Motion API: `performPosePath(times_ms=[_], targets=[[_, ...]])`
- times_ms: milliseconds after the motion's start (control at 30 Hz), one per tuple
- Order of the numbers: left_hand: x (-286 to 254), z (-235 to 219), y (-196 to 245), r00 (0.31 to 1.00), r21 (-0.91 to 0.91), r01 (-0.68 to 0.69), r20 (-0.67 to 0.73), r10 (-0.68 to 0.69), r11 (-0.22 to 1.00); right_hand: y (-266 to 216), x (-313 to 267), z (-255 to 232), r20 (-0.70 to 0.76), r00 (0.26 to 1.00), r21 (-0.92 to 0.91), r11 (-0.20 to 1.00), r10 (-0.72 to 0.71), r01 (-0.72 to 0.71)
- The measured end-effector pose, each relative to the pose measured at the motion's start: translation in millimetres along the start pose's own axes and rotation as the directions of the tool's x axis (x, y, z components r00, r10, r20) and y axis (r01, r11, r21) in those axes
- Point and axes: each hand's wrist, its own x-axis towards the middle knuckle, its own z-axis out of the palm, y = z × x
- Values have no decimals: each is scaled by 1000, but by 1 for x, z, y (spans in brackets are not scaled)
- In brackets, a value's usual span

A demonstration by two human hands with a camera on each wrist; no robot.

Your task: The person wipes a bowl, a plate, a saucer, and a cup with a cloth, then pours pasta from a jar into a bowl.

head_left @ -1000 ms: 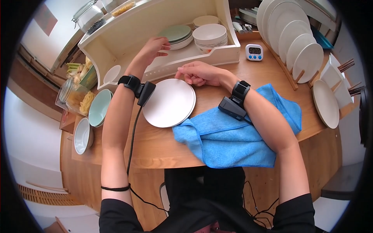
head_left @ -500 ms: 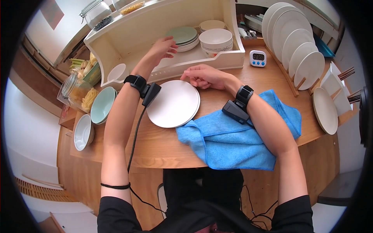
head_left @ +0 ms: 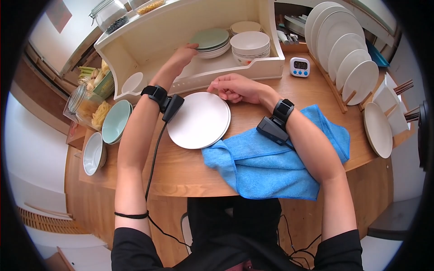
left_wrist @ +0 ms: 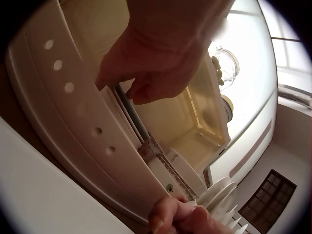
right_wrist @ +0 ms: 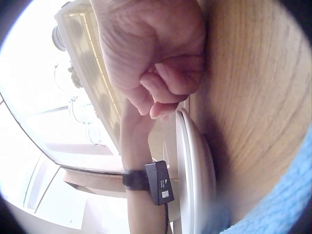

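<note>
My left hand (head_left: 181, 58) reaches into the cream shelf unit (head_left: 226, 73) and pinches the left rim of the green plate (head_left: 211, 38) on top of a plate stack. In the left wrist view, the plate's dark edge (left_wrist: 131, 113) runs between thumb and fingers. My right hand (head_left: 237, 87), fingers loosely curled and holding nothing, rests on the wooden table just beyond two stacked white plates (head_left: 198, 121). The right wrist view shows those plates (right_wrist: 189, 161) edge-on beside the curled fingers. A blue cloth (head_left: 271, 167) lies under the right forearm.
White bowls (head_left: 250, 43) stand right of the plate stack on the shelf. A timer (head_left: 299, 67) and a rack of upright white plates (head_left: 359, 79) are at the right. Green bowls (head_left: 116, 121) and a white bowl (head_left: 93, 154) line the left edge. A cable hangs from the left wrist.
My left hand has moved from just beside the plate stack onto the green plate's rim. The right hand has stayed in place; the head view has shifted slightly.
</note>
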Motion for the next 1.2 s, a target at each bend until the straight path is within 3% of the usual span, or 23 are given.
performPosePath(times_ms=[133, 433, 633, 767, 833, 900, 967, 1033, 1100, 1200], targets=[[-9, -5, 8, 999, -26, 45, 26, -45, 999, 0, 0, 0, -2, 1000, 2, 1000, 9, -9], [-55, -26, 27, 994, 4, -104, -41, 104, 995, 0, 0, 0, -3, 1000, 7, 1000, 2, -2], [-118, -32, 47, 985, -12, -165, 45, 165, 986, 1, 1, 0, 13, 1000, -4, 1000, 3, -3], [-163, -26, 38, 986, 198, -85, 156, 55, 976, 1, 2, 1, -25, 1000, -53, 999, 10, -11], [-184, -23, 32, 981, 457, -49, 188, -43, 888, 1, 1, 1, -29, 999, -57, 998, 16, -18], [-194, -23, 16, 983, 495, -83, 183, -11, 865, 1, 0, 2, -35, 999, -65, 998, 17, -20], [-207, -21, 12, 984, 563, 59, 107, -143, 824, 1, 0, 2, -42, 999, -75, 997, 15, -18], [-214, -19, 5, 979, 539, 95, 102, -177, 837, 1, -1, 3, -65, 998, -93, 995, 20, -26], [-220, -15, 1, 939, 360, 187, 208, -274, 914, 0, -2, 3, -67, 998, -111, 994, 15, -23], [-219, -11, -10, 929, 285, 243, 207, -307, 927, -1, -6, 4, -74, 997, -137, 990, 15, -25]])
